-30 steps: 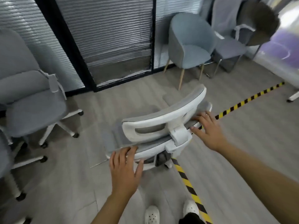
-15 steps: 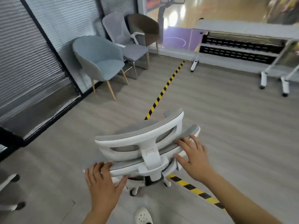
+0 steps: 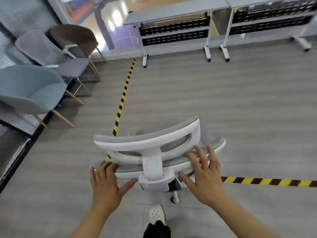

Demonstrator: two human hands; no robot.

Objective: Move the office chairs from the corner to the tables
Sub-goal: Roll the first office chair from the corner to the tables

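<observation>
**Chair on the move, tables dead ahead**

We've got both hands on the office chair (image 3: pixel 159 152), seen from behind w/ its white headrest frame toward us. Our left hand (image 3: pixel 106 182) sits on the left end of the backrest's upper rim, fingers (image 3: pixel 103 169) curled over the edge, thumb splayed underneath – grasping the rim. Our right hand (image 3: pixel 205 177) lies on the right side of the same rim, fingers spread & mostly straight, pressing rather than gripping. The chair stands on the wood floor (image 3: pixel 223 100) in the middle of the room, right at the black-and-yellow tape line (image 3: pixel 122 98), well apart from the folding tables (image 3: pixel 176 7) along the far wall.

Probably mid-push, approx. halfway across. To do it well: keep pressure even on both sides so the castors (image 3: pixel 175 199) track straight; the open right hand gives less steering control, so we'd wrap it round the rim too. Push low & level, not downward, or the back may recline. Aim clear of the white table legs (image 3: pixel 207 52), and keep away from the blue shell chair (image 3: pixel 29 88) & others on the left.
</observation>
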